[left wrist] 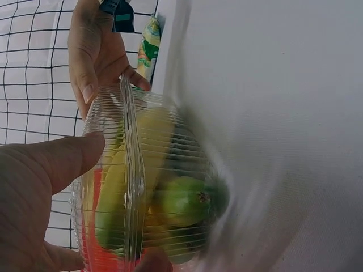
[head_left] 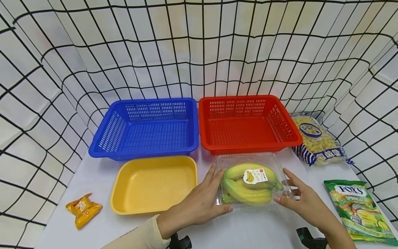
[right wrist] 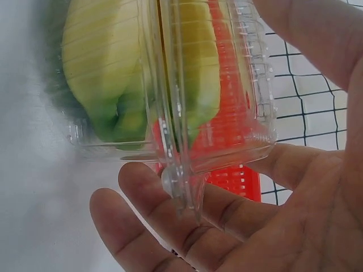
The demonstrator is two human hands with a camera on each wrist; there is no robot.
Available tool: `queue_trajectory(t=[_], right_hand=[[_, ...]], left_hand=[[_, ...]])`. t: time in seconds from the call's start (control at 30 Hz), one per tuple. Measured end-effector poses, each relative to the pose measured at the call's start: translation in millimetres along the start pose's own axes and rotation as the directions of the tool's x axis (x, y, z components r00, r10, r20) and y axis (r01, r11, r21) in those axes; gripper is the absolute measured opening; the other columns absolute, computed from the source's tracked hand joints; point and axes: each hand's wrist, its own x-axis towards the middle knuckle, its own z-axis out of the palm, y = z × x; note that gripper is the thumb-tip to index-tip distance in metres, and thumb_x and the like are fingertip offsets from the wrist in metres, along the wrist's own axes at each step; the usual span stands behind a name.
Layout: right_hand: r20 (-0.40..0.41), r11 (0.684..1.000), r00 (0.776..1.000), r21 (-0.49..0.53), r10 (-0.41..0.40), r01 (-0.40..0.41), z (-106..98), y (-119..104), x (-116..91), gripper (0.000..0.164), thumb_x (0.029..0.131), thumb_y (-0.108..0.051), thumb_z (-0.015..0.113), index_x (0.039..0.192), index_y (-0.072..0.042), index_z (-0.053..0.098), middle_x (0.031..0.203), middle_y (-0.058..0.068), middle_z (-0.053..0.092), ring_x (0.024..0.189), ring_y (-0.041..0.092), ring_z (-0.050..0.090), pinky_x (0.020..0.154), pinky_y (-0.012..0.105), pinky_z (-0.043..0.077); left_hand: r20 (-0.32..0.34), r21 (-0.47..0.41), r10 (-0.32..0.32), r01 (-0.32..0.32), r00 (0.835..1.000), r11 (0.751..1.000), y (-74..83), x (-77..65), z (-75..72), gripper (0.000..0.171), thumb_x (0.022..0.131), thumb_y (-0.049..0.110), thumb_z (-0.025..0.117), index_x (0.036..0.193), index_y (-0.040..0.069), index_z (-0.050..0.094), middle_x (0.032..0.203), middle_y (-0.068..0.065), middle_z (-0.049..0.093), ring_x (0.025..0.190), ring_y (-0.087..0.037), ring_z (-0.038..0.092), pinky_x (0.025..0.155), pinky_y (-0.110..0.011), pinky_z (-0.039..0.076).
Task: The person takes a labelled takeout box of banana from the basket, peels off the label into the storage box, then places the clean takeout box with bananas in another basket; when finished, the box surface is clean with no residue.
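Observation:
A clear plastic clamshell box of bananas (head_left: 248, 185), with a white label on its lid, rests on the white table in front of the red basket. My left hand (head_left: 199, 200) holds its left end, fingers toward the back corner and thumb at the front. At the opposite end, my right hand (head_left: 306, 199) holds the box with the thumb near the front corner and the other fingers around the far side. The left wrist view shows the ridged box side and green banana tips (left wrist: 184, 201). Close in the right wrist view, the fingers (right wrist: 153, 198) lie by the lid's tab.
Blue basket (head_left: 149, 135) and red basket (head_left: 248, 128) stand side by side at the back. A yellow tray (head_left: 155, 186) sits front left, beside a small orange snack packet (head_left: 84, 210). At right lie a pasta bag (head_left: 317, 138) and a green candy bag (head_left: 357, 211). Black netting surrounds the table.

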Motion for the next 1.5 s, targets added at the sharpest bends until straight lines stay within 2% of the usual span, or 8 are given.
queue_trajectory(t=[0.2,0.4,0.63,0.9,1.03,1.3,1.37,1.5], right_hand=[[0.004,1.000,1.000,0.006,-0.012,0.012,-0.7,2.4,-3.9,0.106,0.092,-0.044,0.078,0.169,-0.017,0.011,0.159,0.033,0.035,0.129,0.049,0.053,0.082,0.049,0.063],[-0.027,0.995,0.995,0.016,-0.098,0.098,1.7,3.7,-6.8,0.114,0.091,-0.041,0.080,0.169,-0.017,0.001,0.170,0.030,0.012,0.144,0.065,0.028,0.097,0.067,0.052],[-0.114,0.967,0.960,-0.053,-0.254,0.250,1.7,-0.3,-6.6,0.108,0.094,-0.041,0.077,0.169,-0.012,0.005,0.172,0.026,0.009,0.150,0.059,0.018,0.098,0.082,0.036],[-0.136,0.958,0.961,-0.189,-0.241,0.214,1.5,-9.0,-3.3,0.108,0.092,-0.052,0.075,0.169,-0.016,0.008,0.173,0.024,0.003,0.153,0.058,0.014,0.102,0.085,0.027],[-0.150,0.943,0.949,-0.233,-0.276,0.238,0.6,-15.0,-0.8,0.109,0.091,-0.051,0.077,0.169,-0.015,0.010,0.173,0.025,0.004,0.152,0.057,0.016,0.104,0.085,0.027],[-0.174,0.883,0.900,-0.336,-0.399,0.327,-8.0,-34.8,7.3,0.107,0.088,-0.047,0.082,0.168,-0.011,0.020,0.173,0.023,0.013,0.156,0.050,0.016,0.107,0.081,0.029],[-0.174,0.866,0.888,-0.364,-0.426,0.344,-10.5,-41.7,10.2,0.103,0.088,-0.046,0.083,0.166,-0.010,0.026,0.171,0.024,0.019,0.155,0.050,0.020,0.106,0.080,0.031],[-0.166,0.814,0.843,-0.409,-0.511,0.413,-13.8,-53.6,16.7,0.082,0.089,-0.034,0.084,0.156,-0.005,0.047,0.158,0.022,0.045,0.144,0.046,0.042,0.104,0.073,0.043]], left_hand=[[0.009,-0.011,0.002,-0.002,1.000,1.000,1.2,1.9,2.6,0.105,0.088,0.047,0.081,0.165,0.005,0.024,0.172,-0.025,0.010,0.145,-0.041,0.045,0.112,-0.056,0.045],[0.002,-0.012,0.015,-0.015,1.000,1.000,1.1,2.9,4.6,0.106,0.087,0.050,0.081,0.166,0.007,0.023,0.173,-0.023,0.008,0.152,-0.039,0.035,0.117,-0.057,0.039],[-0.021,0.015,0.047,-0.047,0.999,0.999,0.6,3.4,3.6,0.107,0.088,0.055,0.077,0.167,0.009,0.021,0.175,-0.015,0.004,0.160,-0.035,0.016,0.126,-0.054,0.024],[-0.054,0.162,0.087,-0.077,0.995,0.984,-0.8,7.3,2.2,0.111,0.089,0.065,0.071,0.167,0.008,0.018,0.175,-0.015,0.007,0.159,-0.039,0.015,0.128,-0.058,0.015],[-0.057,0.203,0.073,-0.060,0.996,0.977,-1.4,8.0,2.1,0.112,0.088,0.069,0.069,0.167,0.009,0.018,0.175,-0.015,0.009,0.159,-0.040,0.017,0.127,-0.061,0.014],[-0.077,0.249,0.059,-0.038,0.995,0.968,-3.6,7.3,-2.4,0.113,0.087,0.073,0.067,0.168,0.012,0.019,0.175,-0.013,0.011,0.157,-0.041,0.021,0.124,-0.069,0.013],[-0.088,0.277,0.059,-0.033,0.994,0.960,-4.6,7.5,-3.7,0.113,0.086,0.074,0.067,0.168,0.012,0.020,0.175,-0.013,0.012,0.157,-0.042,0.021,0.123,-0.070,0.012],[-0.110,0.323,0.066,-0.027,0.992,0.946,-6.0,8.5,-6.0,0.113,0.085,0.075,0.068,0.167,0.011,0.023,0.174,-0.014,0.016,0.157,-0.041,0.023,0.122,-0.071,0.012]])
